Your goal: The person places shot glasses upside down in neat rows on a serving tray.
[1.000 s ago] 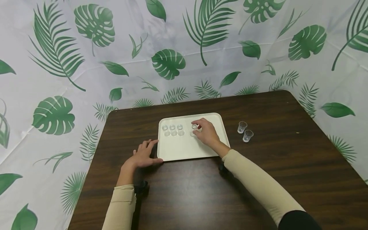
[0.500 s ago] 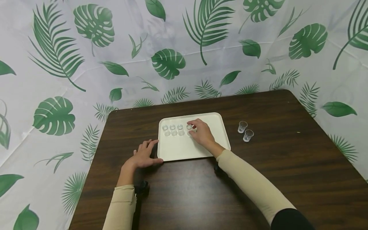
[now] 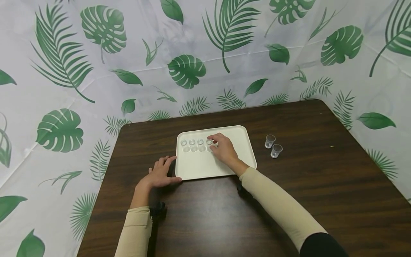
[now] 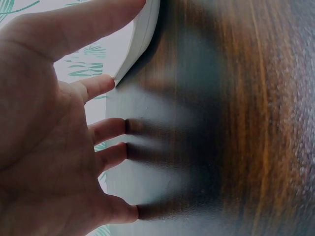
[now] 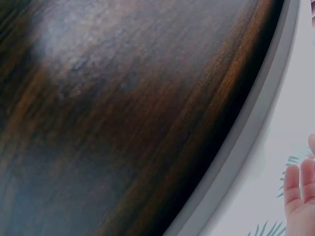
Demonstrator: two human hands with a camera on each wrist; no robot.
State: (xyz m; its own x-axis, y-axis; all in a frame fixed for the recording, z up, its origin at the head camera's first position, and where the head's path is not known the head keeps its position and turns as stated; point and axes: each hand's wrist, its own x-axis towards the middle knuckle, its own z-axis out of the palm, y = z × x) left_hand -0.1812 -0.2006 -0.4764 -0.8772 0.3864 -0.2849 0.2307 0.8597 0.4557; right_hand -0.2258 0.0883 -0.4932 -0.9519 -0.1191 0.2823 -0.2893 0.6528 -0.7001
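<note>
A row of small clear plastic cups (image 3: 192, 142) stands on the left half of the cream tray (image 3: 205, 166). My right hand (image 3: 223, 149) pinches the cup at the row's right end (image 3: 209, 142) between thumb and fingers. Whether these cups are upright or upside down I cannot tell. My left hand (image 3: 158, 175) lies at the tray's front left corner with its fingers spread; the left wrist view has the thumb and index finger (image 4: 98, 87) against the tray rim and other fingertips on the table. Only part of the right hand (image 5: 300, 199) shows in the right wrist view.
Two more clear plastic cups (image 3: 270, 141) stand upright, close together on the dark wooden table (image 3: 308, 178), right of the tray. A white cloth with green leaves (image 3: 144, 89) hangs behind the table.
My right hand has slid leftward across the tray with its cup, up to the other cups in the row, and then stayed nearly still. The left hand has not moved.
</note>
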